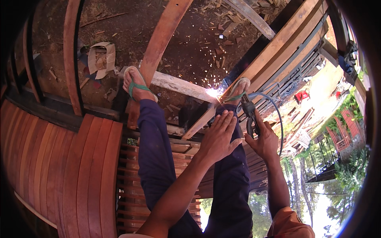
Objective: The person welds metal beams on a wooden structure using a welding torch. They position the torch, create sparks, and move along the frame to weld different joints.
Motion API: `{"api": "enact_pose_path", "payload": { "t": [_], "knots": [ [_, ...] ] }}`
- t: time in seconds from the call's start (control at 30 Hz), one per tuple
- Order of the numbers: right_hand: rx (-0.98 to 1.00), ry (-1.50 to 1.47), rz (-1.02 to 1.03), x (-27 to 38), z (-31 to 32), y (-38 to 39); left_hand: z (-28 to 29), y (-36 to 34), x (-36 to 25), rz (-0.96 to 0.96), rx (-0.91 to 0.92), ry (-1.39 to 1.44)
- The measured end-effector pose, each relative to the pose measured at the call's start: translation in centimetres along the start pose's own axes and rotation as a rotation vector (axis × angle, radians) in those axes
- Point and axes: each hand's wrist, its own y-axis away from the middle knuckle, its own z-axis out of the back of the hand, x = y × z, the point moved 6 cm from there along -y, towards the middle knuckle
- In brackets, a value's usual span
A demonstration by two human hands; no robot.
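My right hand (265, 142) is closed around a dark welding electrode holder (249, 109). From its head a thin electrode (230, 96) reaches left to a blinding white arc at the end of a pale, weathered bar (178, 84). Sparks scatter from that point above the ground. My left hand (219, 134) is held flat over my right shin, fingers stretched out and nothing visible in them; its palm is hidden. A blue-grey cable (279, 119) loops around the right of the holder. My right foot, in a green-strapped sandal (240, 90), rests close beside the glare.
My left foot stands on a curved reddish beam (166, 35). Long beams (274, 47) run along the right. Reddish planks (91, 158) fill the lower left. Below lie dirt, wood scraps and a torn paper bag (101, 59). A red object (301, 96) sits farther right.
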Motion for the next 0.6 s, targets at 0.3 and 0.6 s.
{"api": "enact_pose_path", "payload": {
  "t": [0.3,0.6],
  "knots": [
    [-0.057,-0.022,-0.034,0.8,0.8,-0.3,-0.6,0.2,0.3,-0.021,0.024,-0.011],
    [-0.006,-0.030,-0.056,0.4,0.0,-0.9,-0.6,0.2,0.2,-0.025,0.046,0.005]
  ]
}}
